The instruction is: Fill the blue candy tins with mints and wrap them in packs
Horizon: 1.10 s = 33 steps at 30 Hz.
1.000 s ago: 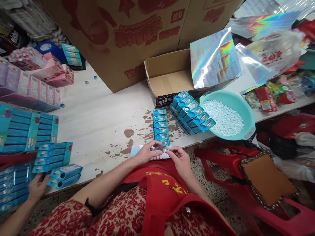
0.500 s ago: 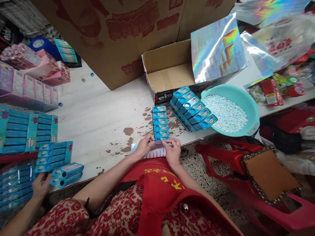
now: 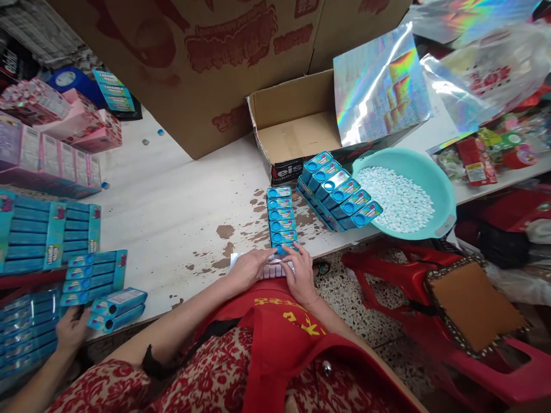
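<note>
Packs, one row on worktop, long axis leading away from body; near end at left hand and right hand, neither clearly nearer. Fingers bent over white strip; grip unclear.

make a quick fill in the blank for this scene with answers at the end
The apron beside the left hand and right hand is coloured ____.
In the picture, the basin of white pieces stands to the ____ of the row of blue packs.
The open box is made of ____.

Missing words: red; right; cardboard.
</note>
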Motion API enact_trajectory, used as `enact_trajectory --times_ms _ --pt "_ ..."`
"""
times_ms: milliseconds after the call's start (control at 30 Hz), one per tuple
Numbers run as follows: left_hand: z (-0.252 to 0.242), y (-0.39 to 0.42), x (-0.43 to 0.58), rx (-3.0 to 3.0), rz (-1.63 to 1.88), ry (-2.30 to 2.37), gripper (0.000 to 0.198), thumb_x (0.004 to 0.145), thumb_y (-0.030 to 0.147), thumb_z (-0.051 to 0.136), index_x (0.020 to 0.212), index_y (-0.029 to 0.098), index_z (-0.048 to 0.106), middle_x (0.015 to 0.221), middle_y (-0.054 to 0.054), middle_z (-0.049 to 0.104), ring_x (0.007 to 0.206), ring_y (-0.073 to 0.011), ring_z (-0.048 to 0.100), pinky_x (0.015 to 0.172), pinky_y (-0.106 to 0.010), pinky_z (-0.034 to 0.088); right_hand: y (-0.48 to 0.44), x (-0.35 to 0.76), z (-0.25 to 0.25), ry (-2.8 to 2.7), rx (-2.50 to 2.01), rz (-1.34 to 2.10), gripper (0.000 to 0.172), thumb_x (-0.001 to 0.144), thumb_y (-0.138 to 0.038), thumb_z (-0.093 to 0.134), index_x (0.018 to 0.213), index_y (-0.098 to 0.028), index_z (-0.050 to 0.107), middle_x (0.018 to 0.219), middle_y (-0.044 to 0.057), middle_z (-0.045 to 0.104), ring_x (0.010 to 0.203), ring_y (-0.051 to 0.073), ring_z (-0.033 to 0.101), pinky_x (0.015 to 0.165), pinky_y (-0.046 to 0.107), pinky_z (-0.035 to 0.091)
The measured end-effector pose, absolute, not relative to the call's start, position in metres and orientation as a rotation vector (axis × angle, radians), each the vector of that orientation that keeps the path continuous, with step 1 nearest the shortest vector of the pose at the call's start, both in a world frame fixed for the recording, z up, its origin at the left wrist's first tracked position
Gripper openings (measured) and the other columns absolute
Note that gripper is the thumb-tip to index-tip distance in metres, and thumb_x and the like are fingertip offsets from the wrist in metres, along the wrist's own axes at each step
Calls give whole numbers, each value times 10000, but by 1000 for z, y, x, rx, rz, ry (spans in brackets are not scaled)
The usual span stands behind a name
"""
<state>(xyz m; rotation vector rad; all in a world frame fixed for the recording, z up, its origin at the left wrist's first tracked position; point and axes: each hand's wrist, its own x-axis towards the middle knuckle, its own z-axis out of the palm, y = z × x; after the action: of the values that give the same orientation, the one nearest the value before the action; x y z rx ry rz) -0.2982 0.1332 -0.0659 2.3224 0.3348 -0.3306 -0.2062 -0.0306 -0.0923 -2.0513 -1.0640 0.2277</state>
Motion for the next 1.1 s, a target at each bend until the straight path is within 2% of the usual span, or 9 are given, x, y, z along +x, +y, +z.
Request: enact_trajectory --times_ms 233,433,567,667,767,833,900,1000,1100 --pt "-59 118 -297 2759 -611 224 531 896 132 409 1425 156 378 1037 -151 660 980 -255 604 792 -336 471 -32 -206 -99 -1290 -2146 284 233 935 -181 429 1099 -200 592 1236 101 631 1387 265 309 1002 458 329" --pt "-52 111 -292 2844 -693 191 551 885 103 387 1434 100 352 990 -179 658 961 -264 602 759 -353 471 -35 -208 -105 -1402 -2163 227 207 939 -167 406 987 -176 607 1373 114 534 1430 265 225 1025 475 332" --pt "-52 109 -291 2866 -730 176 546 885 85 369 1431 69 351 985 -197 658 979 -286 600 761 -382 474 -34 -211 -107 -1433 -2193 183 206 938 -146 390 937 -164 596 1397 125 508 1438 267 200 1038 468 337" --pt "-54 107 -289 2876 -744 179 540 886 83 371 1425 63 359 970 -203 660 970 -296 602 759 -395 476 -33 -212 -105 -1455 -2210 193 222 935 -129 387 986 -164 600 1399 126 506 1445 258 177 1059 480 320" --pt "-55 106 -287 2849 -792 221 543 881 87 379 1424 72 357 963 -197 666 930 -291 605 716 -374 477 -30 -213 -102 -1424 -2242 255 271 914 -96 401 1092 -171 590 1389 116 519 1448 257 164 1099 522 246" --pt "-54 107 -286 2811 -831 249 541 875 81 379 1416 80 366 957 -188 671 931 -285 600 689 -341 470 -30 -213 -99 -1394 -2247 295 291 906 -92 410 1128 -169 582 1386 114 522 1441 269 187 1113 548 198" --pt "-53 111 -288 2738 -813 288 532 863 78 401 1393 118 405 962 -167 675 953 -278 593 686 -316 460 -31 -212 -96 -1345 -2210 337 283 910 -114 415 1129 -170 586 1381 117 527 1425 275 236 1108 544 207" --pt "-50 122 -293 2511 -630 418 458 880 142 417 1333 190 470 966 -105 673 923 -239 599 722 -298 445 -33 -211 -91 -1107 -2102 396 207 920 -189 438 1018 -195 621 1304 115 584 1347 258 373 1059 477 316" --pt "-49 135 -295 2149 -435 561 335 893 249 416 1205 203 531 815 -15 644 761 -171 590 710 -271 434 -31 -209 -86 -725 -2031 400 149 894 -297 516 830 -220 625 1119 93 644 1134 238 530 968 421 400"
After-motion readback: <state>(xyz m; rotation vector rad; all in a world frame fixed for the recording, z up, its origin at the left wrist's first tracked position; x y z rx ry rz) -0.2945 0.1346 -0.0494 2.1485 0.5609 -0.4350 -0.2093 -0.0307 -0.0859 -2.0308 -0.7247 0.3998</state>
